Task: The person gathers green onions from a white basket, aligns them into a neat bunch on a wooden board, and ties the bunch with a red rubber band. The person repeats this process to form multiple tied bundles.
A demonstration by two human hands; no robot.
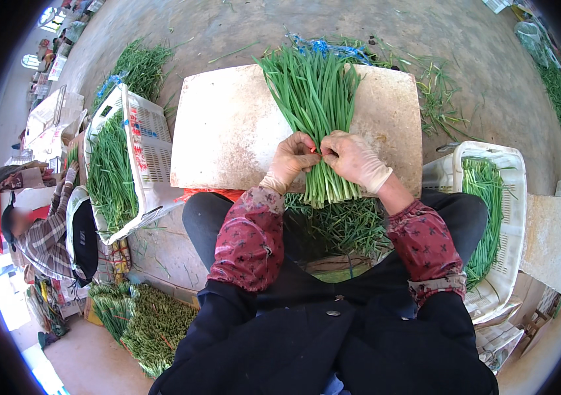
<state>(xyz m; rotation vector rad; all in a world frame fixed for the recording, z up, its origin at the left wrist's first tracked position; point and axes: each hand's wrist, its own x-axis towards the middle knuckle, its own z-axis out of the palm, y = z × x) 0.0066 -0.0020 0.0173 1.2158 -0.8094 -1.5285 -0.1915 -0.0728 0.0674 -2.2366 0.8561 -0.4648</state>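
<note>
A bundle of green chives (312, 94) lies across a worn pale board (226, 128), leaves pointing away from me and pale cut stems overhanging the near edge. A red tie (313, 149) goes around its lower part. My left hand (290, 160), in a thin translucent glove, pinches the tie at the bundle's left side. Gloved as well, my right hand (352, 157) has thumb and forefinger closed at the tie on the front of the stems. The fingers hide most of the tie there. Patterned red sleeve covers reach up both forearms.
White plastic crates of chives stand left (149, 133) and right (517, 197). Loose chive scraps (344, 227) lie below the board. Tied bundles (157, 316) are stacked at lower left. A co-worker (43, 237) sits beyond the left crate. Blue plastic twine (327, 47) lies past the far edge.
</note>
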